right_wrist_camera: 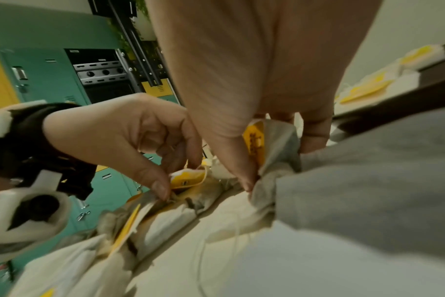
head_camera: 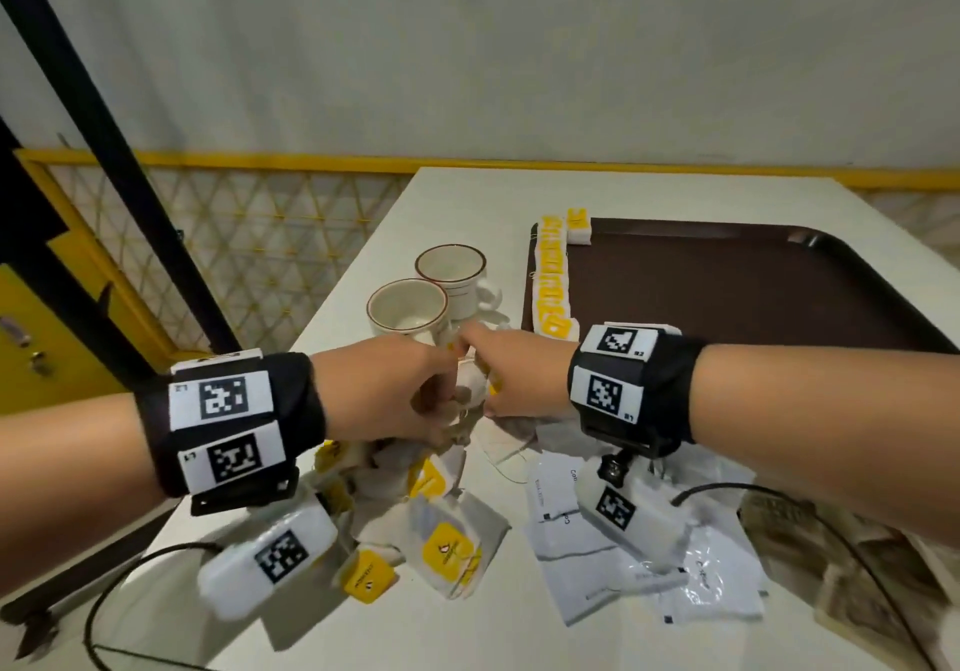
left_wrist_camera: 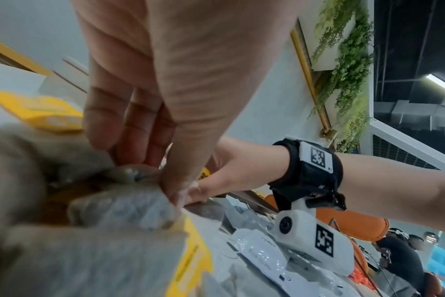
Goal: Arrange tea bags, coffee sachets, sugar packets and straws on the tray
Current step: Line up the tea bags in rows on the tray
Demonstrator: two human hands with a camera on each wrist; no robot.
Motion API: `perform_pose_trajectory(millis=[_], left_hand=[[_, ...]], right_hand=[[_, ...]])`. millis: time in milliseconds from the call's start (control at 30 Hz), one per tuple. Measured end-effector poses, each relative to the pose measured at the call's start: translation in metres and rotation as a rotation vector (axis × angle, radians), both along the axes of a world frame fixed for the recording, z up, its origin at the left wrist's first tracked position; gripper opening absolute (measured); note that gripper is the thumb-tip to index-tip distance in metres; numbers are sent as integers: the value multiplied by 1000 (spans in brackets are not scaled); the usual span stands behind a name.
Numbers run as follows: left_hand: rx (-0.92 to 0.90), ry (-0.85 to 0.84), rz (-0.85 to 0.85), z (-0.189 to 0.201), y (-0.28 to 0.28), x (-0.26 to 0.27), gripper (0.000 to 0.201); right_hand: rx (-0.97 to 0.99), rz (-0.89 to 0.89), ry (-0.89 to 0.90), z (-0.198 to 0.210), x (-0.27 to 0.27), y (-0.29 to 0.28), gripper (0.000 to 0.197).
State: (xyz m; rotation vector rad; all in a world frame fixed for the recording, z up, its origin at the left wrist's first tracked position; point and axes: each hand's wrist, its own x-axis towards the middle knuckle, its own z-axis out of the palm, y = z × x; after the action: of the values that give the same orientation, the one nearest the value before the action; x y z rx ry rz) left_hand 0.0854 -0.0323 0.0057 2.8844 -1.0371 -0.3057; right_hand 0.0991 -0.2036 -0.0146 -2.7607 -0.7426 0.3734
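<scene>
Yellow-tagged tea bags (head_camera: 470, 389) half hidden between both pinching hands (head_camera: 441, 384).

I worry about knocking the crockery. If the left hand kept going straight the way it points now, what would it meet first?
Likely the right hand, knuckle to knuckle over the tea bags both pinch. The nearer cup sits just beyond; depth is unclear.

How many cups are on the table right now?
2. One cup stands just beyond the hands; the other cup stands behind it, nearer the tray. Both are on the table, left of the tray.
</scene>
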Motion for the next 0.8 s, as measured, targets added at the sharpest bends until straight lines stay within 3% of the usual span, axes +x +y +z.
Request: perform_pose_trajectory(millis=[133, 200, 367, 433, 533, 567, 800], left_hand=[[1, -43, -31, -1, -1, 3, 14], [-43, -34, -4, 3, 0, 6, 13], [-362, 23, 107, 18, -1, 14, 9], [-593, 142, 188, 21, -5, 16, 11], [-935, 311, 310, 23, -23, 16, 10], [-1014, 347, 338, 23, -33, 15, 10], [-1355, 608, 466, 18, -106, 9, 13]], right_hand=[[35, -33, 70, 4, 5, -9, 60], [50, -46, 81, 11, 7, -16, 49], [274, -183, 94, 30, 13, -39, 24], [495, -282, 237, 32, 13, -49, 15], [1206, -549, 790, 34, 8, -61, 13], [1357, -629, 904, 34, 5, -66, 14], [1782, -824, 959, 24, -17, -91, 17]])
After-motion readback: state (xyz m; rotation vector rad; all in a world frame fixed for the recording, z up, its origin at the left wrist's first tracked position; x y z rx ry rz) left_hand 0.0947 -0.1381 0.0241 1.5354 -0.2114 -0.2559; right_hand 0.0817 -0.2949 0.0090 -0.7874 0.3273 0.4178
